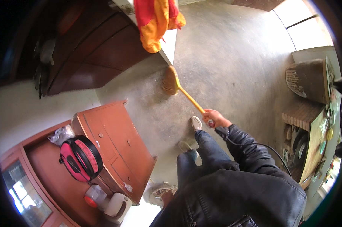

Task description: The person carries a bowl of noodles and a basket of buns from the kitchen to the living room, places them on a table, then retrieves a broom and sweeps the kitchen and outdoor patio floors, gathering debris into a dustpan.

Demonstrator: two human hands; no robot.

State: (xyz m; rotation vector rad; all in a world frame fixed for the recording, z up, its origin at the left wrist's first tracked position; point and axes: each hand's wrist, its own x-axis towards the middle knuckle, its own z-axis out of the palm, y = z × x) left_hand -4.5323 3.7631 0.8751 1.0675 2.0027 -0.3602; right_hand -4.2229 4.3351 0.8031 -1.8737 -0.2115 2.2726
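**Broom head close to a cabinet corner, loose cord along the sleeve**

The broom [171,83] stands out ahead of the person, its bristles on the bare floor [231,72] just beside the foot of a white panel [169,45]. The right hand [215,117] holds the yellow handle near its upper end, fingers curled round it and seemingly pressed together. The left hand cannot be made out, so the state of its fingers is impossible to tell.

The likeliest trouble is at the far end: a stroke too far left could knock the bristles against the panel or wedge them in the corner. Lifting the broom there might catch the red and orange cloth [154,28] hanging above. A black cord [268,146] runs from the right wrist back along the sleeve; its slack could snag on the cluttered shelves [297,113] to the right if the arm swings wide. A stroke pulled straight back could hit the shoes [196,123], and a wide swing left could bump the red cabinet [118,145].

The dark interior at far left is too dim to read. The jacket [239,193] covers the near floor, and a brownish patch [167,198] at its left edge is unclear, perhaps skin. What sits inside the right fist, around the handle's end, is blurred.
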